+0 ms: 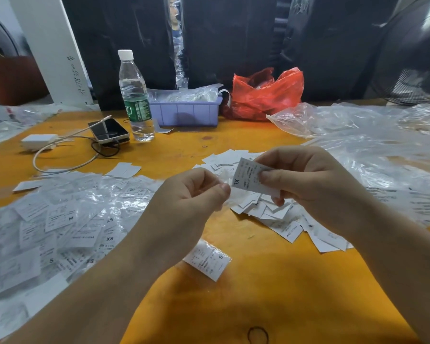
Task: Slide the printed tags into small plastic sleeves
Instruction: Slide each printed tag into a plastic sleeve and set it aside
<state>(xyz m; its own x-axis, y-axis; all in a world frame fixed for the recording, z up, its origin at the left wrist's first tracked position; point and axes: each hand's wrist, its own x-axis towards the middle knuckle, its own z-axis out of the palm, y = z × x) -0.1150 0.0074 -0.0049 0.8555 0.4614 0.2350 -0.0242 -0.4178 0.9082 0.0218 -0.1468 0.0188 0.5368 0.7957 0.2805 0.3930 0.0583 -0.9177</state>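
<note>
Tag pinched in right hand, left hand grip pinching sleeve, orange table, dark bags behind.

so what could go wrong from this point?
1. The left hand pinches a thin clear sleeve that is hard to see; the XL tag in the right hand may miss its mouth or crumple.
2. The loose tags lie right under both hands, so a dropped tag could get lost among them.
3. One sleeved S tag lies apart from the sleeved pile beside the left forearm, which could sweep it away.

Water bottle, phone, lilac bin, red bag, fan.
</note>
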